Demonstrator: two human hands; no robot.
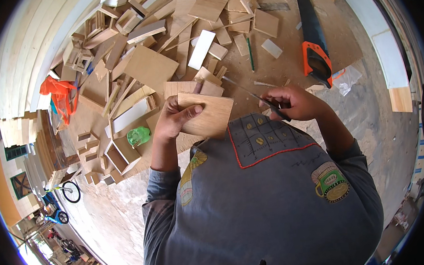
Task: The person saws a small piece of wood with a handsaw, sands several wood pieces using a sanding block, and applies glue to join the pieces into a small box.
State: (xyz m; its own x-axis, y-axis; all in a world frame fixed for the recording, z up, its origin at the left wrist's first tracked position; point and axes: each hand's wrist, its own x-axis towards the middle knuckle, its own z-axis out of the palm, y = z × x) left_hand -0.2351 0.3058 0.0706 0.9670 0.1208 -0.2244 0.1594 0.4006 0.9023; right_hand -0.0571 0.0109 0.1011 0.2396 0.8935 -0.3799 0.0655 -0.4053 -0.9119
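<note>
- The left hand (pixel 167 121) holds a square wooden board (pixel 207 119) upright, thumb pressed on its near face; its other fingers are mostly hidden behind.
- The right hand (pixel 294 104) has its fingers closed on the dark end of a thin tool (pixel 246 91), whose pale length slants toward the wood.
- The board is in front of the chest, near the bench (pixel 288 71), where a handsaw (pixel 310 29) lies among offcuts.
- The step in hand looks like working the board with the tool; contact between them is unclear.
- The next move probably calls for a steady left grip and a controlled stroke.
</note>
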